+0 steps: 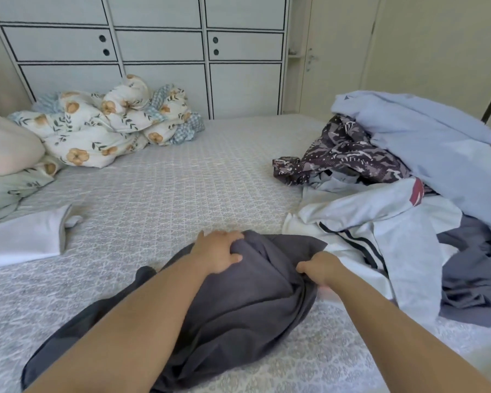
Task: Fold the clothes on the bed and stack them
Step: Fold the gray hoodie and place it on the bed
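Note:
A dark grey garment (238, 307) lies crumpled on the bed (167, 188) right in front of me. My left hand (219, 252) grips a bunch of its fabric near the far edge. My right hand (321, 266) pinches the cloth at its right side, fingers curled under. A folded white garment (20, 242) lies flat at the left. At the right is a loose pile of unfolded clothes (394, 194): a light blue piece on top, a dark patterned one, a white one with dark stripes and another grey one.
A bunched floral duvet (111, 126) and a pillow (9, 146) sit at the far left of the bed. White cabinets (159, 52) stand behind the bed, and a door (332, 58) is at the far right.

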